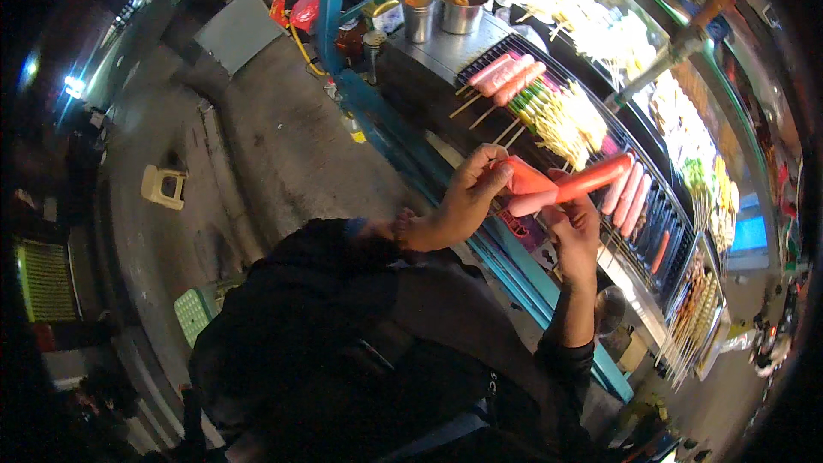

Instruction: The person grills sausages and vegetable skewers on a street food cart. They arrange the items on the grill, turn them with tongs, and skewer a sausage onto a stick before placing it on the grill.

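A sausage [533, 204] in a red casing is held between my two hands above the near edge of the grill. Its near end is bare and pink, while the far end is still covered in smooth red casing [595, 178]. My left hand [472, 199] pinches a loose flap of the red casing [524, 173] between thumb and fingers. From below, my right hand [575, 228] grips the sausage around its middle. Just beyond, skewered vegetables [559, 122] and skewered pink sausages [508, 77] lie on the grill rack [669, 231].
Two metal pots, one tall [419, 16] and one wide [461, 9], stand at the grill's far end. A tray of skewers [694, 308] sits at the right. Brightly lit skewers [578, 13] fill the display behind. A teal frame rail [386, 135] runs before me; a stool [164, 186] stands left.
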The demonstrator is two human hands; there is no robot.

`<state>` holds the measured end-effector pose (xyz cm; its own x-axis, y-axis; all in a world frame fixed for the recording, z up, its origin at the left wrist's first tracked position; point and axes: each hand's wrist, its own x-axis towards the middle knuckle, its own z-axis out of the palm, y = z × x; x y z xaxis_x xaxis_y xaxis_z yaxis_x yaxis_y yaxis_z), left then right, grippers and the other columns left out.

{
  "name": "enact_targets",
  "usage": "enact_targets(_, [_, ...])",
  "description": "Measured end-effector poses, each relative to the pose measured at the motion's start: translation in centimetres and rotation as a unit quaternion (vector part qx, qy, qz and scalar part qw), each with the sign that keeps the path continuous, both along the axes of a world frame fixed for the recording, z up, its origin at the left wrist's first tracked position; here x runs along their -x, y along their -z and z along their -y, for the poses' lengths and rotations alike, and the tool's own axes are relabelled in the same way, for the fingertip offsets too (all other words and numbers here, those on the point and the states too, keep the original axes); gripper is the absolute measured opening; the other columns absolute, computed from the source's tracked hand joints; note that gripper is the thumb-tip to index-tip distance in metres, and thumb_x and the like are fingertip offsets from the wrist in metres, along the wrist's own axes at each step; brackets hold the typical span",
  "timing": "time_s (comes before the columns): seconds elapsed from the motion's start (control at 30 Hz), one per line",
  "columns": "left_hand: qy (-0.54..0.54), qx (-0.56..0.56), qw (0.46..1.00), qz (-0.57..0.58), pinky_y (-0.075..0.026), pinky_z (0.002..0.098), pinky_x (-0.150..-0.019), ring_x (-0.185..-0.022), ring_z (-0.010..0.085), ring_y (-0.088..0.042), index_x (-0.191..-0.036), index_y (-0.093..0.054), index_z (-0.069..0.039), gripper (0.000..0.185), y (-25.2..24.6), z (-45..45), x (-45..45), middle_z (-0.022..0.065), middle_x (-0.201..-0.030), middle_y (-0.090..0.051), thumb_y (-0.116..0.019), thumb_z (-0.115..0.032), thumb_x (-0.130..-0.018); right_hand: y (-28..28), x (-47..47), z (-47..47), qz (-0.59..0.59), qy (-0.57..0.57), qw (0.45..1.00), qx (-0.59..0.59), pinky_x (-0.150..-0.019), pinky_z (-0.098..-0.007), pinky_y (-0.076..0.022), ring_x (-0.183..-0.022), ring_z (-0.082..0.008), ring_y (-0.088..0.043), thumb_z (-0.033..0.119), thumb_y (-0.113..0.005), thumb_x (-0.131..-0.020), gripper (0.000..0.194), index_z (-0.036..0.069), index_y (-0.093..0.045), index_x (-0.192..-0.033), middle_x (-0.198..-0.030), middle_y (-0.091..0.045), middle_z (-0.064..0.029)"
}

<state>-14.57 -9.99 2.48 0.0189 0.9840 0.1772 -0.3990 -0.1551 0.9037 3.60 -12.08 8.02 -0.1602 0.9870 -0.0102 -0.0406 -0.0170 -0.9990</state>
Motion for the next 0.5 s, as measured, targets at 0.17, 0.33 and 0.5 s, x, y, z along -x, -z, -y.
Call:
enact_targets(0.17, [-0.016, -0.093, 0.995, -0.031, -0.045, 0.0213, -0.078, -0.088, 0.005, -0.054, -0.113, -0.057, -0.002, 0.017, -2.1, -2.3, 4.0, -0.0006, -0.097, -0.058, -0.061, -0.013, -0.101, -1.1, 5.8, -3.9, 0.25, -0.06, 0.957, -0.135, -0.073, -0.0265, -0.0528, -0.08, -0.009, -0.064, 0.011, -0.076, -0.085, 0.041, 0.001, -0.061, -0.123, -0.088, -0.069, -0.0064])
enact_targets(0.33, [-0.052, -0.111, 0.992, 0.004, -0.049, 0.0277, -0.084, -0.089, 0.0112, -0.061, -0.112, -0.059, -0.005, 0.016, -4.8, -10.0, 14.6, 0.0018, -0.097, -0.064, -0.062, -0.014, -0.099, -2.6, 5.6, -6.8, 0.237, -0.258, 0.932, -0.092, -0.063, -0.0262, -0.0473, -0.063, -0.0086, -0.056, 0.001, -0.065, -0.082, 0.043, -0.002, -0.062, -0.125, -0.076, -0.062, 0.0002])
enact_targets(0.5, [-0.222, -0.17, 0.959, -0.033, -0.042, 0.0231, -0.056, -0.062, 0.0101, -0.055, -0.098, -0.063, -0.006, 0.007, -6.1, -23.2, 25.7, 0.0008, -0.078, -0.063, -0.062, -0.014, -0.097, -2.6, 4.7, -7.6, 0.083, -0.205, 0.965, 0.143, -0.057, -0.0256, -0.0453, -0.063, -0.0076, -0.057, 0.008, -0.067, -0.087, 0.031, -0.002, -0.066, -0.116, -0.073, -0.061, 0.0003])
